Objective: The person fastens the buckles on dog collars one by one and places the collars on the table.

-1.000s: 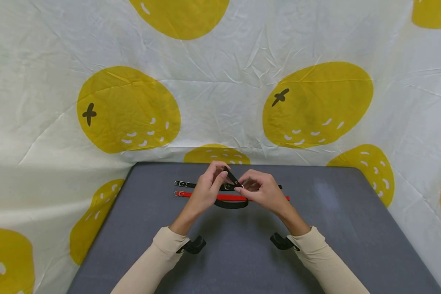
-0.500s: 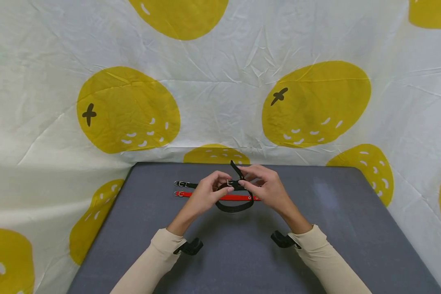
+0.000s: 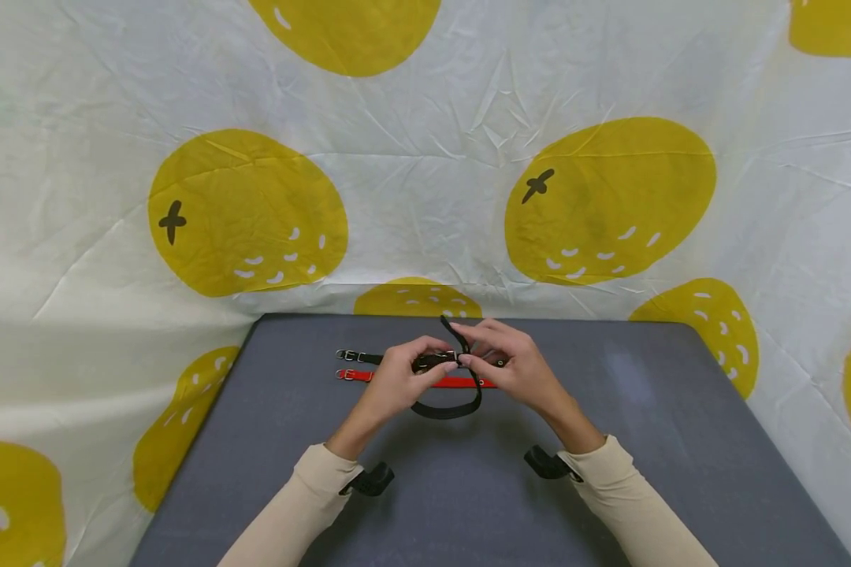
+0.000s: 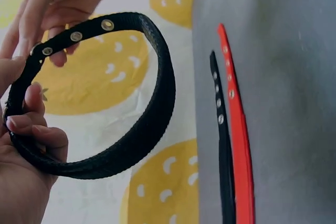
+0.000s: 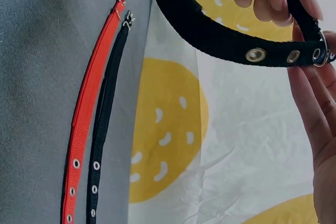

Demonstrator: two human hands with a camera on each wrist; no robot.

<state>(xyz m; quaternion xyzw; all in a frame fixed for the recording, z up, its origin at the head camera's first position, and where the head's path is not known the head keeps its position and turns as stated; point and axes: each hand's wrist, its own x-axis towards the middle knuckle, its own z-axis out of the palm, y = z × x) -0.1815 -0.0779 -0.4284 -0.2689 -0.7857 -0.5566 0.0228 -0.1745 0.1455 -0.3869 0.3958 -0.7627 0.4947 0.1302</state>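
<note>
A black collar with metal eyelets is bent into a loop above the table, in all three present views. My left hand grips its buckle-end section, fingers curled around the band. My right hand pinches it at the metal buckle, thumb and fingers close to the left fingertips. The strap's tip sticks up beyond the buckle, beside the right fingers. Fingers partly cover the buckle, so whether its pin sits in an eyelet cannot be told. Behind the hands lie a red collar and another black collar.
The two loose collars lie flat and nearly parallel on the grey table, buckles to the left. A white cloth with yellow fruit shapes hangs at the table's back edge. Black wrist mounts sit on both forearms.
My left hand has let go of the strap's tip and lowered to the buckle end. The right hand has moved slightly right and up. The tip now stands free and the loop hangs wider.
</note>
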